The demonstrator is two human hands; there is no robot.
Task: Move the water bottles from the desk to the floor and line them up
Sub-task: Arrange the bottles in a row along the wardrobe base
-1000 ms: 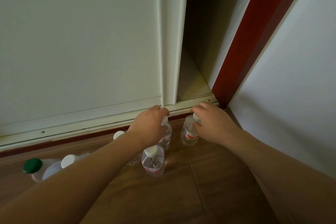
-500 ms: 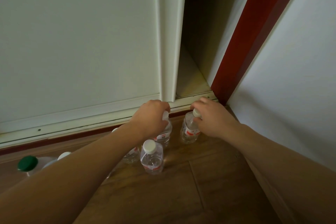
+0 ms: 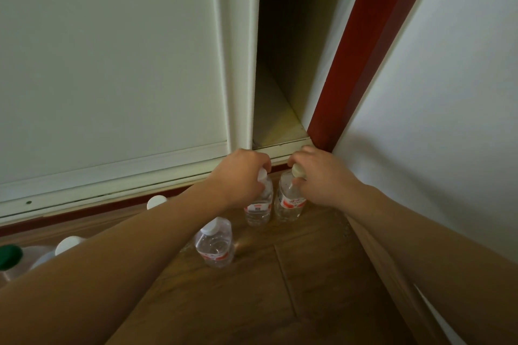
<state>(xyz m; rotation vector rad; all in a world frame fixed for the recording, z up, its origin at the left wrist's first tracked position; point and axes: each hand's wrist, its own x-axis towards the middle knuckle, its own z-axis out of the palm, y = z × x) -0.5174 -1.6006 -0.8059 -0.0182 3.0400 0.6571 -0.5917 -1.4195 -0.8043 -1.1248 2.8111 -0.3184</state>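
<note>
Two clear water bottles with red labels and white caps stand upright side by side on the wooden floor near the sliding door track. My left hand [image 3: 238, 176] grips the neck of the left bottle [image 3: 258, 209]. My right hand [image 3: 319, 176] grips the neck of the right bottle [image 3: 288, 204], just under its cap. A third bottle [image 3: 214, 244] stands free in front of them, closer to me. Behind my left forearm show two more white caps [image 3: 156, 201] [image 3: 68, 244], their bottles mostly hidden.
A green-capped bottle [image 3: 9, 256] sits at the far left edge. A white sliding door [image 3: 112, 64] stands partly open onto a dark closet gap [image 3: 283, 64]. A red door frame [image 3: 364, 50] and white wall [image 3: 448, 120] close off the right side.
The two held bottles have come closer together, the right one shifting left toward the other. Both hands keep their grip.
</note>
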